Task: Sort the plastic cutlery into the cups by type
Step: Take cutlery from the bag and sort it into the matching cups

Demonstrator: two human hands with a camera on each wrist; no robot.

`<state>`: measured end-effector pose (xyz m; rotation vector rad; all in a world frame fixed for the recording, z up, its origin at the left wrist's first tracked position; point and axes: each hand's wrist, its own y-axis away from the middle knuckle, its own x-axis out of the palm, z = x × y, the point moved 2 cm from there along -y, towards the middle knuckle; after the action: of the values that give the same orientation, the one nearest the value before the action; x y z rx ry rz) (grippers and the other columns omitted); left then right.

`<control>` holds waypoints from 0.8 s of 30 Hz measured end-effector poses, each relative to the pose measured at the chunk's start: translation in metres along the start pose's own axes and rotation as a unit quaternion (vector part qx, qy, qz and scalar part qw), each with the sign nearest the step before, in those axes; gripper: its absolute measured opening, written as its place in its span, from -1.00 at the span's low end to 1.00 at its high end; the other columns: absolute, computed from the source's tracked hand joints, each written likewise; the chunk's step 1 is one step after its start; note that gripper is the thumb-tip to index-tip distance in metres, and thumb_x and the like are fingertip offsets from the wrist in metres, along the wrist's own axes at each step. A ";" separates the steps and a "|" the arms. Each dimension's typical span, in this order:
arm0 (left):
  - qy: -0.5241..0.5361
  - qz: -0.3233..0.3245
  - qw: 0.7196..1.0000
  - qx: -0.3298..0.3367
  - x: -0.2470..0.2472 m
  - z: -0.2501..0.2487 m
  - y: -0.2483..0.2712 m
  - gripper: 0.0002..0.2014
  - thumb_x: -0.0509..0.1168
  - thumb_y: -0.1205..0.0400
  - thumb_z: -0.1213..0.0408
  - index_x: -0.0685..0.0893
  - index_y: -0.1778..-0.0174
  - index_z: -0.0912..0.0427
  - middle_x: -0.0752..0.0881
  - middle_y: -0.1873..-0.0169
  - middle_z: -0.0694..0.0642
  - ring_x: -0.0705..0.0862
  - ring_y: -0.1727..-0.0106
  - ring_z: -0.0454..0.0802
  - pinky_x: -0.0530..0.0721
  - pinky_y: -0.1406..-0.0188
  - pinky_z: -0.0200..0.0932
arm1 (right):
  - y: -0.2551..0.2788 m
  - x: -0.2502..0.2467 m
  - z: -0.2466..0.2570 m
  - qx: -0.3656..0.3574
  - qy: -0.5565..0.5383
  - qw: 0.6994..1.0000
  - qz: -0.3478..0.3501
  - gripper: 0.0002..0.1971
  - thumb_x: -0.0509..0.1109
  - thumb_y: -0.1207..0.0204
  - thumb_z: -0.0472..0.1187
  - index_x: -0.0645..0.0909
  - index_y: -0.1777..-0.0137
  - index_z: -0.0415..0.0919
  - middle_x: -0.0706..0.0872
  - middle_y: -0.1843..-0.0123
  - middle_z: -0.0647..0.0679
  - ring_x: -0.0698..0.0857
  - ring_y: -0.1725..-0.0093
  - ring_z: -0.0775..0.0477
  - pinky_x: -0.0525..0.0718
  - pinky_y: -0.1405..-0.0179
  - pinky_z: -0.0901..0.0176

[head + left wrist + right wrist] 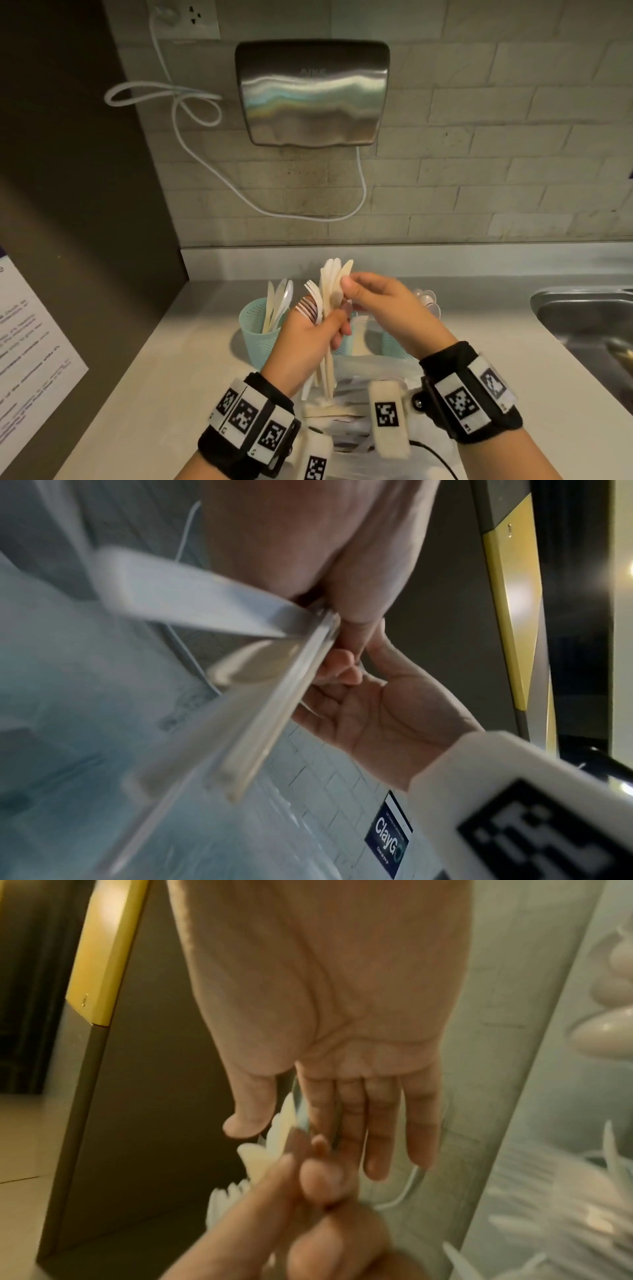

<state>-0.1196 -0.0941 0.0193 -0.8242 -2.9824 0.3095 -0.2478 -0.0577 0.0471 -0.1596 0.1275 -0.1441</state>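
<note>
The room is dim and warm-toned, with glare streaking the steel hand dryer (312, 92). Both wrist views are blurred up close, and the head view bends at its edges.

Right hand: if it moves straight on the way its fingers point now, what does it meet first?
Most likely the bundle of cutlery held upright by the left hand; the right hand already pinches a knife there. Depth beyond is unclear.
</note>
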 end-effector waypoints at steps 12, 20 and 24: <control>0.028 0.025 0.999 -0.002 -0.013 -0.007 0.008 -0.88 0.20 -0.68 0.42 0.63 0.01 0.19 0.66 0.56 -0.03 0.56 0.52 -0.16 0.60 0.43 -0.28 | -0.005 0.038 0.002 0.007 -0.063 0.997 0.046 -0.80 0.27 -0.63 -0.18 0.59 0.13 -0.30 0.65 0.50 -0.05 0.49 0.65 -0.03 0.38 0.66 0.30; 0.095 0.009 0.994 -0.045 -0.028 -0.012 0.012 -0.72 0.16 -0.69 0.31 0.57 -0.31 0.17 0.77 0.32 0.12 0.75 0.34 -0.02 0.73 0.31 -0.21 | -0.015 0.052 0.002 0.033 -0.111 0.993 0.032 -0.65 0.18 -0.69 -0.19 0.55 -0.11 -0.54 0.57 0.34 -0.27 0.48 0.57 -0.10 0.34 0.72 0.26; 0.139 0.000 0.988 -0.060 -0.040 -0.010 0.012 -0.67 0.20 -0.61 0.15 0.66 -0.20 0.21 0.80 0.13 0.27 0.80 0.15 0.09 0.77 0.17 -0.11 | -0.022 0.050 0.006 0.047 -0.182 0.982 -0.008 -0.81 0.16 -0.69 -0.19 0.57 0.04 -0.24 0.80 0.19 -0.16 0.69 0.41 -0.12 0.57 0.56 0.13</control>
<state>-0.0781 -0.1029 0.0272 -0.8023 -2.7592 0.0123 -0.2011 -0.0862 0.0513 -0.0912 -0.2452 -0.1353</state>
